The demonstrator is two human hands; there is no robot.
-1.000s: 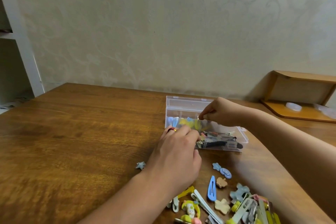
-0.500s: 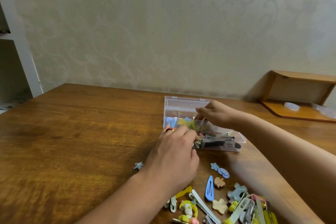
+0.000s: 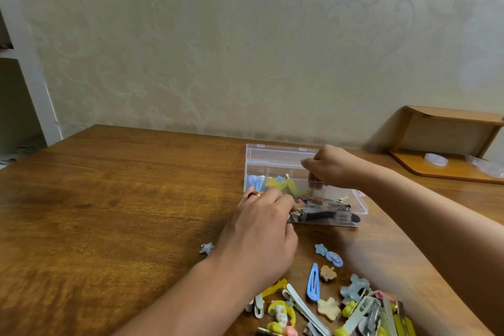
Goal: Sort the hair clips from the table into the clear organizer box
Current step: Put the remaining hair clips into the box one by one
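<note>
The clear organizer box (image 3: 275,154) stands open on the wooden table (image 3: 109,213), with blue, yellow and black clips inside. My left hand (image 3: 259,237), a ring on one finger, is curled against the box's near left corner and covers it. Over the back of the box, my right hand (image 3: 334,165) pinches down on a small brown hair clip (image 3: 315,183) just inside the wall. Loose hair clips (image 3: 362,308) are piled near the table's front edge, among them a blue snap clip (image 3: 313,281). A small star clip (image 3: 206,248) lies alone, left of my left wrist.
A low wooden shelf (image 3: 447,139) sits at the back right with clear plastic lids (image 3: 436,159) on it. A white frame (image 3: 32,76) stands at the far left. The patterned wall runs close behind the table.
My right hand shifted slightly toward the back of the box, and its pinched fingers now point down into it. My left hand has stayed at the box's near corner.
</note>
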